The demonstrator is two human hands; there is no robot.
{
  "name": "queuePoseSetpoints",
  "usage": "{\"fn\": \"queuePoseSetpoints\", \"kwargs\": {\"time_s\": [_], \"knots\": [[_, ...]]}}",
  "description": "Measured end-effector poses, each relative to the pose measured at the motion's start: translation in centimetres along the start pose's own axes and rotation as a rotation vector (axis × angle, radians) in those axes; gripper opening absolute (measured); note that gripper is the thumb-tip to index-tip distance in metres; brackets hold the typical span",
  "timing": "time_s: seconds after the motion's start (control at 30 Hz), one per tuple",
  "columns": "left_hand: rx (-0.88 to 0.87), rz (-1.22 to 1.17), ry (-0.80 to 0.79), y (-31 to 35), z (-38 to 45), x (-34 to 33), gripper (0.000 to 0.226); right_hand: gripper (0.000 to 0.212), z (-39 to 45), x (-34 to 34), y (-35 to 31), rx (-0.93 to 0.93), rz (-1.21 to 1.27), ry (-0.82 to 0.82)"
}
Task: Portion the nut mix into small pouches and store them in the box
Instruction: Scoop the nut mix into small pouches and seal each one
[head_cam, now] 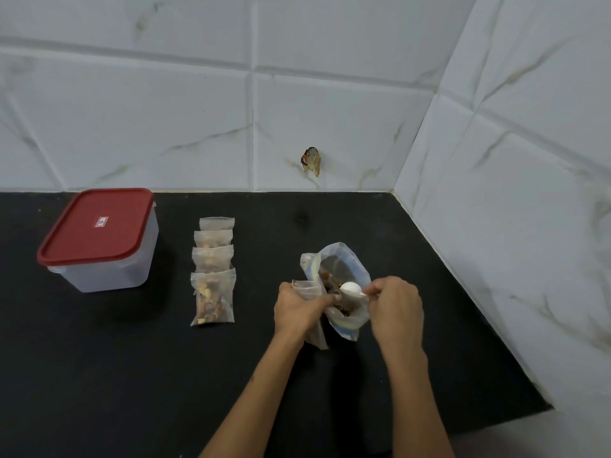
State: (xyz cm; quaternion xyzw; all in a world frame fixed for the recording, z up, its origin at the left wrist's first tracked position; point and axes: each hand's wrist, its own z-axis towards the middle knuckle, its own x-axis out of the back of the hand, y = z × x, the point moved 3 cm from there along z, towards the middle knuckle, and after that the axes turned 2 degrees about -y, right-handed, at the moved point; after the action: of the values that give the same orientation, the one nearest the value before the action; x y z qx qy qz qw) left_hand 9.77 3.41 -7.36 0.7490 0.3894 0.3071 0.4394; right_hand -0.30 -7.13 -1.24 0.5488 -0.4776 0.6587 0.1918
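Head view: scooping nut mix at the big bag

Head view, looking down at a black desk (132, 375) in a tiled wall corner. Landmark: the open nut mix bag (344, 292), clear with blue trim, mouth up, nuts visible inside. Left hand (299, 310) sits at the bag's left edge, fingers curled round a small empty pouch (312, 312) pressed against the bag; pouch hangs down below the hand. Right hand (395, 309) is at the bag's right edge, fingers pinched on the handle of a white spoon (351, 288); the spoon bowl sits inside the bag mouth, over the nuts. Cannot tell if the spoon holds any mix.

Left of the bag, well apart: a row of four filled pouches (213, 269) lying flat and overlapping, running away from the camera. Further left of the bag, past the pouches: the box (102, 239), translucent, its red lid (99, 223) on. Behind the bag, on the wall just above the desk, a small brown scrap (310, 160).
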Motion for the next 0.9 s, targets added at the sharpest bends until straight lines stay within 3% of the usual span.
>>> {"fn": "queuePoseSetpoints", "kwargs": {"time_s": [0.33, 0.57, 0.77, 0.9], "knots": [[-0.015, -0.016, -0.003, 0.0, -0.3, -1.1, 0.048, 0.019, -1.4, -0.7, -1.0, -0.111, -0.172, -0.087], [0.022, -0.028, -0.03, -0.2, -0.1, -1.5, 0.047, 0.019, -1.6, -2.5, -1.3, -0.1, -0.197, -0.036], [0.106, -0.065, -0.05, -0.3, 0.6, -1.3, 0.05, 0.018, -0.6, -2.5, -0.1, -0.051, -0.138, -0.039], [0.169, -0.115, -0.072, -0.7, 0.9, -1.2, 0.05, 0.015, 0.9, -1.4, 0.9, -0.068, -0.044, 0.043]]}}
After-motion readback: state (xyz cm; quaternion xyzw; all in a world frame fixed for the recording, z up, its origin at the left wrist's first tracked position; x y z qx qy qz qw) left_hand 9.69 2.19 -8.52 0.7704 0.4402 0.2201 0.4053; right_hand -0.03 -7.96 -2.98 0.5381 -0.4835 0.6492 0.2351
